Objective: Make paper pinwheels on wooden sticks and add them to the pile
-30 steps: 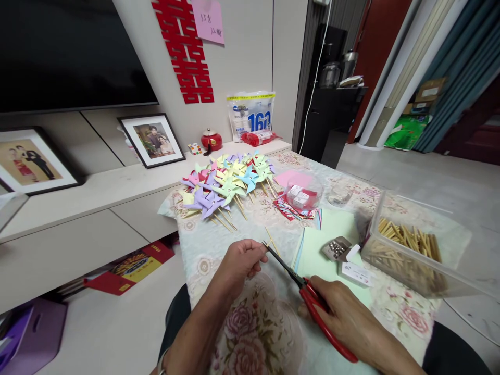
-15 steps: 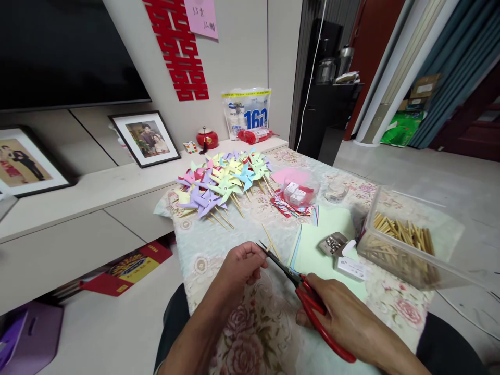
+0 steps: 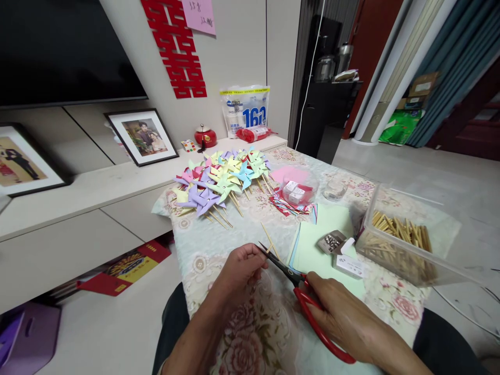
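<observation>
From where I'm watching, little has shifted over the last second: the view has tipped a touch and both hands have drifted slightly lower and nearer the body, but the grip on each side is the same as before. My left hand [image 3: 238,268] pinches a thin wooden stick [image 3: 270,241] between thumb and fingertips, the stick poking up and away past the knuckles. My right hand [image 3: 344,317] is wrapped through the red handles of the scissors [image 3: 300,291], fingers closed round them, and the dark blades meet at the stick just beside the left fingertips; I cannot tell whether the blades are fully closed or a sliver apart. As I judge it, the snip is right at its point, with no cut piece seen to drop yet. Further up the flowered tablecloth [image 3: 219,245] lies a heap of paper pinwheels [image 3: 222,179], and to the right a clear box of sticks [image 3: 398,242] stands near a sheet of green paper [image 3: 312,245] and a small tin of pins [image 3: 331,242].
</observation>
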The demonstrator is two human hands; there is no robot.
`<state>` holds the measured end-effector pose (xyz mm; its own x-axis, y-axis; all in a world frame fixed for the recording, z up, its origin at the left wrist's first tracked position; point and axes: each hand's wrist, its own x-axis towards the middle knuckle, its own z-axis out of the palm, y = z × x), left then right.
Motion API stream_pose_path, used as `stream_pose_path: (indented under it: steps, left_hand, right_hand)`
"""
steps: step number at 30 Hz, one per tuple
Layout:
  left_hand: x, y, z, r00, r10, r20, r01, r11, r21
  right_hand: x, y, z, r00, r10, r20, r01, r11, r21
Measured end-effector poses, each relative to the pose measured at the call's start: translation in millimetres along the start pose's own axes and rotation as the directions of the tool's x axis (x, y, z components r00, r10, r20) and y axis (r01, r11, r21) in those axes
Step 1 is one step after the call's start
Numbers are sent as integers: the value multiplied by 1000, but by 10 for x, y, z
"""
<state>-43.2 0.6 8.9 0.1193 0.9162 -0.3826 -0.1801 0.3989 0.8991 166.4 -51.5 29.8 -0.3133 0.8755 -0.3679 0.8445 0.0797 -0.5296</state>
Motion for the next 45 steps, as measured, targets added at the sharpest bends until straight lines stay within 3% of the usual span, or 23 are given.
stream_pose_path:
  steps: [6,11,19,27,32,45]
  left_hand:
    - [-124,4,33,997,-76,-9,76,997,-2]
    - [-196,-72,65,991,-135,-10,135,991,-5]
    - [-66,-144,70,984,-173,33,173,985,-9]
    - [0,-155,106,976,-216,-15,217,972,86]
    - [29,-167,141,970,-239,-34,241,959,152]
    - [42,-222,129,972,-231,-36,233,948,216]
  right_hand:
    - [-63,34,9,999,-35,32,33,997,68]
    - [-84,75,-76,990,-70,125,51,987,150]
    - [80,81,-204,957,8,289,-78,970,231]
    - [127,-85,-369,921,114,372,-200,959,202]
    - [118,-169,-427,868,237,436,-340,924,175]
    - [140,-21,-317,881,184,436,-319,911,260]
